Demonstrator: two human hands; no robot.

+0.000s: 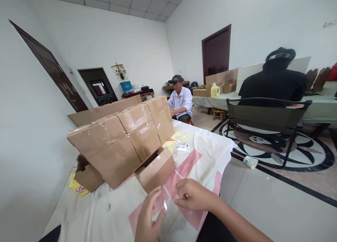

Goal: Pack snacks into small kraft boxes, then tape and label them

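My left hand [149, 215] is over the cloth at the near edge of the table, thumb and fingers curved and apart. At the thumb's tip is a small shiny clear spot [165, 205]; what it is I cannot make out. Beside it, my right hand [193, 194] is closed, fingers curled in; anything inside is hidden. Just beyond both hands is an open-topped cardboard box [158, 170]. Past it, several taped cardboard boxes [137, 119] are stacked like a wall. A small white device [182, 149] and yellow sheets with small white pieces [181, 136] lie behind the open box.
A white-and-pink cloth [210, 140] covers the table. Another open box [89, 175] and a yellow packet [76, 186] are at the left. One person [183, 98] sits beyond the boxes, another [273, 80] on a chair at right. A paper cup [250, 162] lies on the floor.
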